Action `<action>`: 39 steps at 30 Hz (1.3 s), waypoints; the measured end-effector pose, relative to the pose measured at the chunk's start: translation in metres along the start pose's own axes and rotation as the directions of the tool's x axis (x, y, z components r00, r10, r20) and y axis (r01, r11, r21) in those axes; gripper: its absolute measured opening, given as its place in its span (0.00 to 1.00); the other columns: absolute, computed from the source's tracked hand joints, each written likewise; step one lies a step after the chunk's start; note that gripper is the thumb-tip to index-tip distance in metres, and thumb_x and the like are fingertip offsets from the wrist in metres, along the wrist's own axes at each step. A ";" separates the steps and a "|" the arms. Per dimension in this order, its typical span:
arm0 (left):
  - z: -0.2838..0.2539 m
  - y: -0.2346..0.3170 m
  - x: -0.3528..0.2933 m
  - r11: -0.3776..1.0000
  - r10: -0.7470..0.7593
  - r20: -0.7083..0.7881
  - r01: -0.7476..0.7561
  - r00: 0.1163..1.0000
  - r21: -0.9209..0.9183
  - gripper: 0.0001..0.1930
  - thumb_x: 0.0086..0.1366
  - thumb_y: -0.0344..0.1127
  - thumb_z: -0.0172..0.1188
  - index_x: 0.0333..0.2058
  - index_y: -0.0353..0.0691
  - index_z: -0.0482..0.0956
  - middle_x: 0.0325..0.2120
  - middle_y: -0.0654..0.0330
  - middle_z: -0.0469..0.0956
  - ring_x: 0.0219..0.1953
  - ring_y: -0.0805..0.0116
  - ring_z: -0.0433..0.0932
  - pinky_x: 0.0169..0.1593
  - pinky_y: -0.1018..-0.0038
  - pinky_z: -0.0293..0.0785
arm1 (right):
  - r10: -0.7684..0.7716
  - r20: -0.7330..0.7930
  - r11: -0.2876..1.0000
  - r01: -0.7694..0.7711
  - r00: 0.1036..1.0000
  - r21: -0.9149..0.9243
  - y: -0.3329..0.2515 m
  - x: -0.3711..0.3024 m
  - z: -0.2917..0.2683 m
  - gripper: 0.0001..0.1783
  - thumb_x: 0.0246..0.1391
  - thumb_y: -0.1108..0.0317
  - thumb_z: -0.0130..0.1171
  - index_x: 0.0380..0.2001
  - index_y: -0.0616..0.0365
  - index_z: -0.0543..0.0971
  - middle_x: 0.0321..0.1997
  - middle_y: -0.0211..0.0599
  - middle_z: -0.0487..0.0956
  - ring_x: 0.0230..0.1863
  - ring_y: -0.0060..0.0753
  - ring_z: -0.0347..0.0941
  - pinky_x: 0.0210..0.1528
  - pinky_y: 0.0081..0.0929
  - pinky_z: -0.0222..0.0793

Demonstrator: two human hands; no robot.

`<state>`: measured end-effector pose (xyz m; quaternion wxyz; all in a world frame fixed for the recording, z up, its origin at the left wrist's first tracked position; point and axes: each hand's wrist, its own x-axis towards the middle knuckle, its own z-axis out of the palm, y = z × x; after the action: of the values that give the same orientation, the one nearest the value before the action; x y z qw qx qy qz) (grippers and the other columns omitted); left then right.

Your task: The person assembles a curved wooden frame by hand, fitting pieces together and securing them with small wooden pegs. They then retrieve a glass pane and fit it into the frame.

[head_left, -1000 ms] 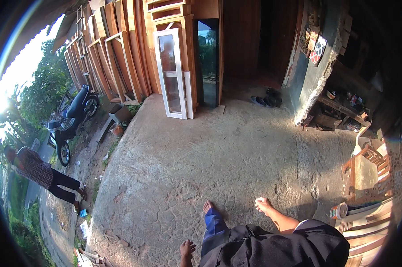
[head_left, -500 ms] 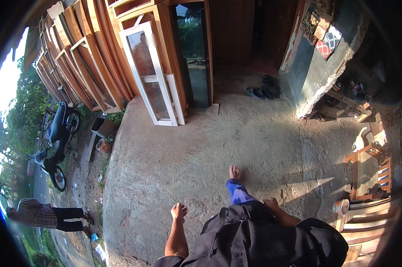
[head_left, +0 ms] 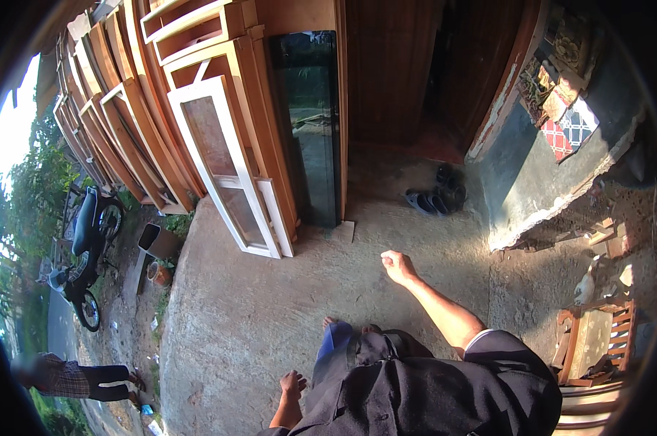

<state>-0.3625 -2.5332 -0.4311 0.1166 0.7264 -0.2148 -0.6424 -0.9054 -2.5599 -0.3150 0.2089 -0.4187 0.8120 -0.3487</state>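
Mid-stride on the concrete, it looks like an approach: right hand (head_left: 397, 265) fisted on nothing, left hand (head_left: 293, 384) loose and empty. White glazed door frame (head_left: 226, 167) leans at eleven o'clock, well apart; gripping it would call for closing in.

1 head-worn fisheye view looks steeply down and ahead over the person's own torso onto a concrete yard (head_left: 270, 320), facing stacked wooden frames (head_left: 197, 109) and a doorway (head_left: 408, 73) a little way off; edges bend toward the rim.
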 end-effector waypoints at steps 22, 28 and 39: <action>0.302 0.561 0.113 0.827 0.562 0.279 -0.518 0.779 -0.220 0.18 0.74 0.40 0.56 0.56 0.35 0.76 0.40 0.58 0.83 0.32 0.73 0.78 0.32 0.79 0.74 | -0.514 -0.136 0.771 0.386 0.847 -0.507 -0.276 0.552 -0.084 0.29 0.58 0.63 0.58 0.62 0.57 0.71 0.59 0.45 0.70 0.57 0.53 0.72 0.57 0.48 0.73; 0.377 0.702 0.067 0.647 0.758 0.260 -0.737 0.597 -0.194 0.20 0.75 0.45 0.57 0.58 0.39 0.77 0.46 0.59 0.83 0.42 0.70 0.83 0.44 0.74 0.78 | -0.578 -0.120 0.668 0.384 0.807 -0.637 -0.281 0.607 -0.092 0.35 0.55 0.62 0.65 0.66 0.57 0.69 0.66 0.40 0.68 0.64 0.49 0.65 0.62 0.48 0.67; 0.500 0.881 0.075 0.313 0.947 -0.015 -0.928 0.322 -0.204 0.25 0.72 0.47 0.59 0.60 0.35 0.75 0.48 0.58 0.80 0.49 0.66 0.77 0.54 0.69 0.72 | -0.659 -0.035 0.539 0.439 0.751 -0.719 -0.272 0.634 -0.085 0.33 0.54 0.58 0.65 0.61 0.61 0.73 0.56 0.35 0.70 0.57 0.39 0.65 0.55 0.43 0.65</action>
<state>-0.9908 -3.2904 -0.1787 0.5188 0.4179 -0.5446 -0.5096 -1.1698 -3.1608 -0.0866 -0.2052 -0.6418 0.7257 -0.1395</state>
